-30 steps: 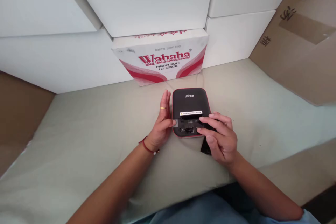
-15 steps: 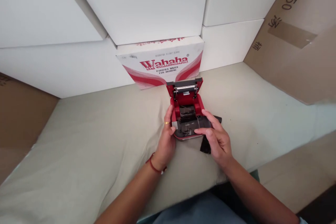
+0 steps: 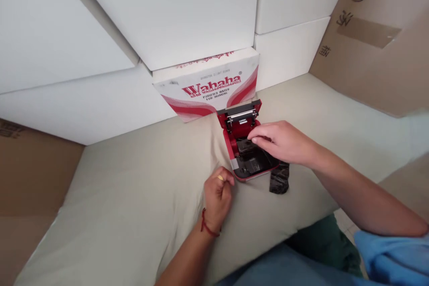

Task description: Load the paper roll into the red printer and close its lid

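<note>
Reaching over the open black-and-red label printer [image 3: 241, 172] from 3 o'clock, the right hand [image 3: 283, 141] keeps thumb and forefinger close together near the dark roll [image 3: 246, 146]; I cannot tell whether they pinch it. The left hand [image 3: 219, 187] is curled into a fist at the printer's 7 o'clock corner. The printer sits on the cloth [image 3: 134, 178], raised lid [image 3: 239, 109] toward 12 o'clock; a crinkled black strip [image 3: 279, 179] lies at 4 o'clock.

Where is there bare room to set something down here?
Bare cloth lies between the left hand and the left brown box, and between the right hand and the printed carton. It is crowded around the open device: both hands close, Wahaha box behind, black strip by its near right corner.
</note>
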A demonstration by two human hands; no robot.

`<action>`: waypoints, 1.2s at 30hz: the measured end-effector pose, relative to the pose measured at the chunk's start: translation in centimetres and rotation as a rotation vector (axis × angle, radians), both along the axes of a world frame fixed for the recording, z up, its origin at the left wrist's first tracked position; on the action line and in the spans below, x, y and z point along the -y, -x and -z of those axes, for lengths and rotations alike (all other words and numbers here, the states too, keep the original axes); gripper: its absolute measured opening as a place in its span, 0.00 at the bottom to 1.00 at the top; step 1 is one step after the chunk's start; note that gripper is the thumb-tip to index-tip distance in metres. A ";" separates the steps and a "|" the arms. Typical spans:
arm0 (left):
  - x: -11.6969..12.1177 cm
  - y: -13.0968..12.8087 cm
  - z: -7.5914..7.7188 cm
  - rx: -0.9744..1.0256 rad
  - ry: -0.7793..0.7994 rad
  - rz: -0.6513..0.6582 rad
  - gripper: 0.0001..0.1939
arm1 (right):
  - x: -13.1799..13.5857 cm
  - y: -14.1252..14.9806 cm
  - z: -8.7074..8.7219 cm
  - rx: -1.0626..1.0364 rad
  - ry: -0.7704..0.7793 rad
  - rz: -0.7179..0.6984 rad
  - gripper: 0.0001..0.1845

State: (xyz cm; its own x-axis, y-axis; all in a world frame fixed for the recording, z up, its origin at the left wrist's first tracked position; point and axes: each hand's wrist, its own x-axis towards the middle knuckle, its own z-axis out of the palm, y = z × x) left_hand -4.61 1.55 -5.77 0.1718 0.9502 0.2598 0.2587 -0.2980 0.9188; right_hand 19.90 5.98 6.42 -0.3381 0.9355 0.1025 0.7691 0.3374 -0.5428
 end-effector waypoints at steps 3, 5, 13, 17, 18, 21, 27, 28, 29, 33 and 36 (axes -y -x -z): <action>-0.8 -0.1 0.6 -0.032 0.011 0.077 0.10 | -2.9 1.9 -1.2 0.394 0.162 -0.072 0.15; -1.1 0.0 0.8 -0.051 0.015 0.104 0.10 | -4.0 3.2 -1.3 0.562 0.203 -0.061 0.16; -0.9 0.5 1.0 -0.102 0.018 0.137 0.11 | -4.4 4.6 -1.0 0.667 0.258 -0.045 0.14; -0.9 0.7 1.0 -0.112 0.029 0.151 0.11 | -3.1 3.0 -2.2 0.516 0.226 -0.017 0.14; -0.9 0.8 1.0 -0.110 0.035 0.156 0.11 | -2.5 2.2 -2.7 0.441 0.239 -0.012 0.14; -0.9 0.9 0.9 -0.094 0.042 0.146 0.11 | -0.4 -1.9 -4.5 0.120 0.282 0.026 0.13; -0.9 0.9 0.9 -0.054 0.030 0.094 0.13 | 3.2 -14.3 -2.2 -0.115 0.333 0.325 0.30; -1.0 0.8 0.9 -0.051 0.033 0.088 0.13 | 3.5 -15.9 -0.9 -0.135 0.377 0.350 0.30; -1.0 0.8 0.9 -0.049 0.035 0.085 0.13 | 3.7 -17.0 0.6 -0.143 0.414 0.372 0.30; -0.8 0.9 0.6 -0.030 0.010 0.064 0.13 | 3.9 -18.2 5.3 -0.058 0.428 0.387 0.25; 0.1 0.9 -0.2 0.000 -0.107 0.013 0.15 | 3.4 -17.2 5.9 0.026 0.286 0.324 0.21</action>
State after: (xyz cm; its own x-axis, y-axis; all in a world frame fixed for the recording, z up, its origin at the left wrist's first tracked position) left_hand -5.56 1.47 -5.56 0.1837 0.9146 0.3601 0.2543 -0.3981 0.8814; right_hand 37.11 2.63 0.53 -0.0212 0.9832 -0.1814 0.8253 -0.0852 -0.5582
